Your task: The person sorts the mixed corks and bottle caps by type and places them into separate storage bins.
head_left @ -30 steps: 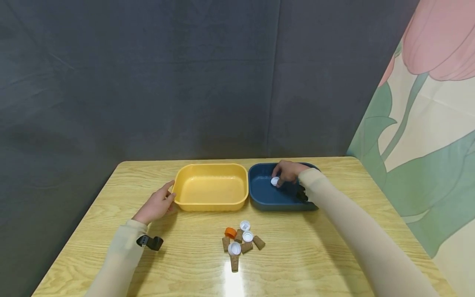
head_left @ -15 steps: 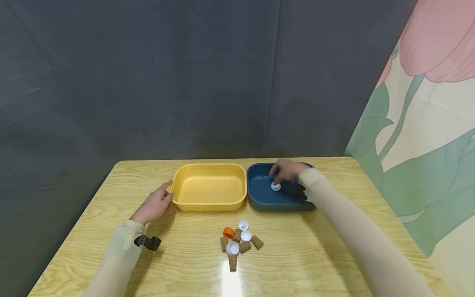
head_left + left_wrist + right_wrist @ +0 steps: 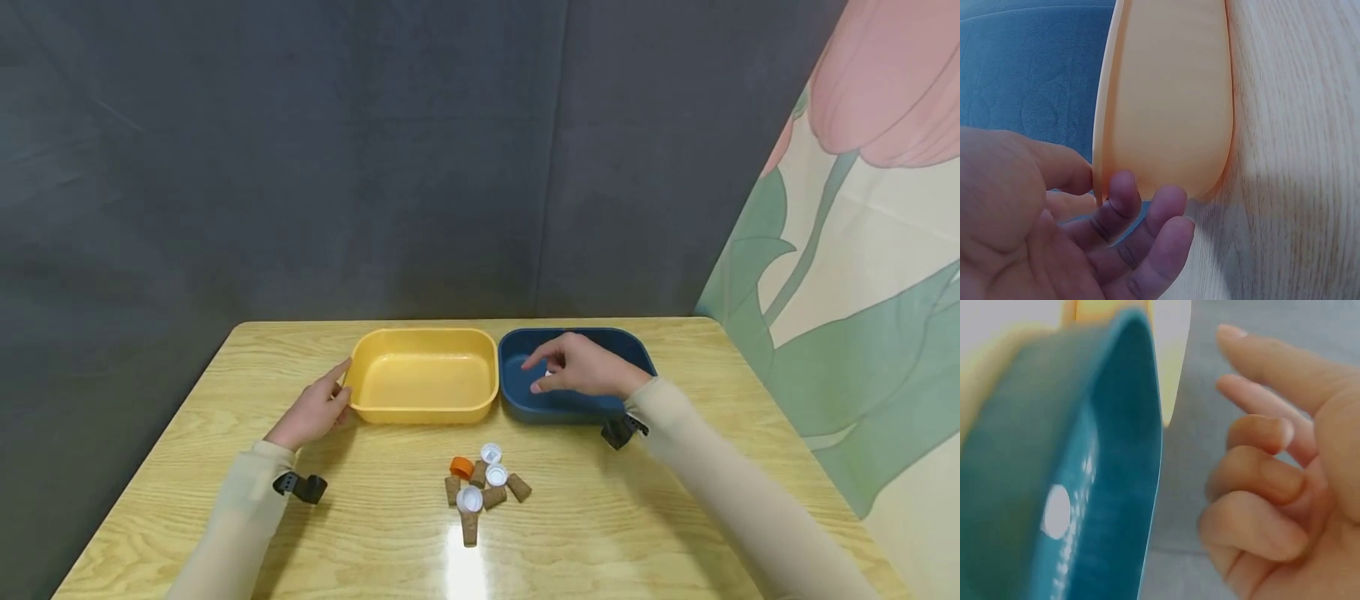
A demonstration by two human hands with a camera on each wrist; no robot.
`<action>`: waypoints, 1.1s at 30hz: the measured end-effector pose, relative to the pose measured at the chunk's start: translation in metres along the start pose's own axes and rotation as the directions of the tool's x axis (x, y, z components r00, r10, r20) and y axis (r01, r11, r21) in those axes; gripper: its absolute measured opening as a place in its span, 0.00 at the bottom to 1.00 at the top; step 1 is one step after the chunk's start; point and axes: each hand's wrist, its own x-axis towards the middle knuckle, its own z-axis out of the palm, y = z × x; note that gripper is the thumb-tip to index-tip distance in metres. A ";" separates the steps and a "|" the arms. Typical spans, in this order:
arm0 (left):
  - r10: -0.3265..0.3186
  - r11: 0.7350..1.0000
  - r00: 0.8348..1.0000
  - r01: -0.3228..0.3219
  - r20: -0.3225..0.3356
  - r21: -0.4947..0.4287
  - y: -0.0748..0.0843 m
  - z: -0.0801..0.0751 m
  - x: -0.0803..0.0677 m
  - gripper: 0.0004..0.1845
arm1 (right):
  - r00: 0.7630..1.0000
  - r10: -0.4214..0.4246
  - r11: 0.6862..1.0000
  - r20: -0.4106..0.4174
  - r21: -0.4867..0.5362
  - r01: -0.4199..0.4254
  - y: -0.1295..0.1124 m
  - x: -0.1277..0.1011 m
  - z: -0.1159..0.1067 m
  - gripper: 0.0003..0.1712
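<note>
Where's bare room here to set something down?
On the table, one patch lies between the left sleeve and the corks, in front of the yellow tray; another between the corks and the right sleeve. The yellow tray's floor is bare too. Corks and caps crowd the middle; the right hand hovers over the blue tray, where a white cap lies.

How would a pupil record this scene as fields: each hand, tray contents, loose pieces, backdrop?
Left hand: touches the left end of the yellow tray
Right hand: over the blue tray, holding nothing, index finger extended
Blue tray contents: one small white item, mostly hidden in the head view
Loose on table: three white caps, one orange cap, five corks
Backdrop: dark cloth
</note>
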 end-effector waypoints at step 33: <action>0.064 0.998 0.998 -0.064 0.017 -0.011 -0.002 -0.004 0.000 0.31 | 0.988 -0.152 0.985 0.031 0.090 0.148 0.026 -0.049 0.109 0.29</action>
